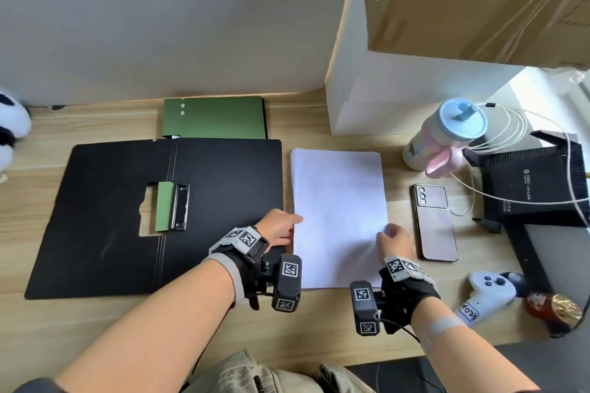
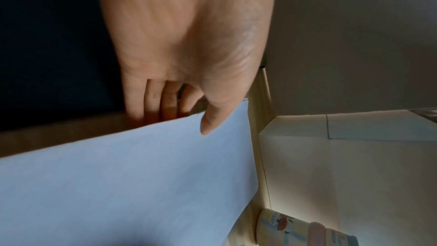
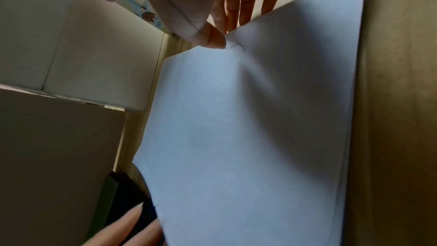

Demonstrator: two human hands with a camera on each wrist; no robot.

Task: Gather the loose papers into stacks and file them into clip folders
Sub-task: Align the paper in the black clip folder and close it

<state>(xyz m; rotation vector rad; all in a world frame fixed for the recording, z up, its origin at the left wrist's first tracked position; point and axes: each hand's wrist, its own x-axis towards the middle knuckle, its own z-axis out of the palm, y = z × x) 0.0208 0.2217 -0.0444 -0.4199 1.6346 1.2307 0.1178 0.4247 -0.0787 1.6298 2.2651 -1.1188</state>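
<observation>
The stack of white papers [image 1: 338, 217] lay at the frame's centre, just right of the open black clip folder [image 1: 95, 217], whose clip [image 1: 180, 206] faced up, presumably ready to receive it. The left hand [image 1: 281, 226] pinched the stack's left edge, thumb on top and fingers [image 2: 151, 100] beneath. The right hand [image 1: 394, 241] pinched the right edge, dimpling the top sheet, apparently to lift the pile level.

Light wooden desk [image 1: 95, 329] set against a plain grey wall [image 1: 159, 16]. To the right of the wall stands a white cabinet [image 1: 383, 89], with a cardboard box [image 1: 479, 0] on top. Daylight falls beyond the cabinet's right side.
</observation>
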